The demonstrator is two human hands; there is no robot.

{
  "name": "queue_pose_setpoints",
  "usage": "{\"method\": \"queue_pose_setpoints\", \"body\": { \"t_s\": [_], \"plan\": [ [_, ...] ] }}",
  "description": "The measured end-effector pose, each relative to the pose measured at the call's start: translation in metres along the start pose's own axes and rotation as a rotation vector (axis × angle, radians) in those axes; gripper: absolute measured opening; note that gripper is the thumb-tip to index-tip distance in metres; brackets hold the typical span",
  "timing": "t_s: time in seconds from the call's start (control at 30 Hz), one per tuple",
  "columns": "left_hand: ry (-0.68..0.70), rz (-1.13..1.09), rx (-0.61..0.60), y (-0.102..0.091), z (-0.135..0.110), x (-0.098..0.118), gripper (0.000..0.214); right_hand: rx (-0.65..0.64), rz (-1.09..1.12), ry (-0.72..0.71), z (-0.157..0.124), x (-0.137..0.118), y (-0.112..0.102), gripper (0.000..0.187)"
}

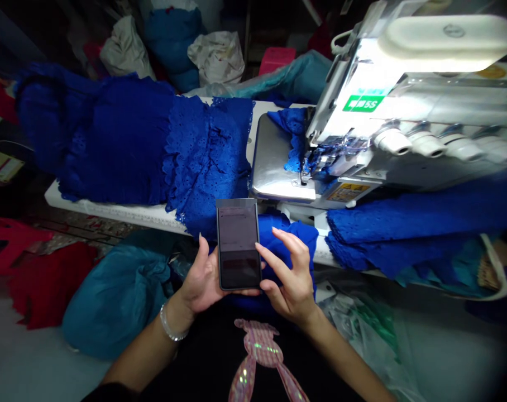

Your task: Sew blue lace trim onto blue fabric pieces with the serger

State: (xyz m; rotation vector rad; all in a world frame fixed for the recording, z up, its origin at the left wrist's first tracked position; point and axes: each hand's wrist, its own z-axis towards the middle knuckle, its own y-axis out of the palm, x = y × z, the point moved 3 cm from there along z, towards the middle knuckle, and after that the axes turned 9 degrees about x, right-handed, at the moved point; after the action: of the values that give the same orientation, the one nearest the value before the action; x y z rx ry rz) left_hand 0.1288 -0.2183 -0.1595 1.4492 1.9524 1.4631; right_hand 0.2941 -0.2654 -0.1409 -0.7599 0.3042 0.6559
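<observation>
A dark smartphone (239,245) rests upright in my left hand (203,276), its screen facing me and mostly dark grey. The palm lies behind and below it, thumb raised off the left edge and fingertips showing past the right edge. My right hand (293,273) is beside the phone's right edge, fingers apart, with the index fingertip at the screen's edge. Whether it touches the glass I cannot tell. Blue fabric (285,240) hangs behind the phone and the right hand.
A white sewing machine (362,123) stands at the right, blue eyelet cloth (295,139) by its needle area. Blue fabric piles (119,134) cover the table's left, with more blue cloth (404,223) at the right. A teal bundle (115,296) and red cloth (52,285) lie lower left.
</observation>
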Motion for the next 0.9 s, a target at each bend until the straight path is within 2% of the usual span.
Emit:
{"method": "queue_pose_setpoints", "body": {
  "t_s": [0.27, 0.5, 0.73, 0.8, 0.9],
  "plan": [
    [0.016, 0.029, 0.005, 0.002, 0.001, 0.001, 0.072, -0.007, 0.003, 0.011, -0.002, 0.002, 0.000, 0.053],
    [0.009, 0.084, 0.039, 0.002, -0.001, -0.002, 0.073, -0.036, -0.092, 0.013, 0.019, 0.008, 0.005, 0.059],
    [0.009, 0.068, 0.034, 0.000, -0.001, -0.005, 0.072, -0.079, -0.125, 0.001, 0.037, 0.010, 0.014, 0.056],
    [0.008, 0.061, 0.019, 0.000, -0.001, -0.005, 0.072, -0.064, -0.115, -0.009, 0.039, 0.009, 0.013, 0.057],
    [0.003, 0.059, 0.019, 0.001, -0.002, -0.003, 0.072, 0.025, -0.072, -0.015, 0.038, 0.008, 0.006, 0.057]
  ]
}}
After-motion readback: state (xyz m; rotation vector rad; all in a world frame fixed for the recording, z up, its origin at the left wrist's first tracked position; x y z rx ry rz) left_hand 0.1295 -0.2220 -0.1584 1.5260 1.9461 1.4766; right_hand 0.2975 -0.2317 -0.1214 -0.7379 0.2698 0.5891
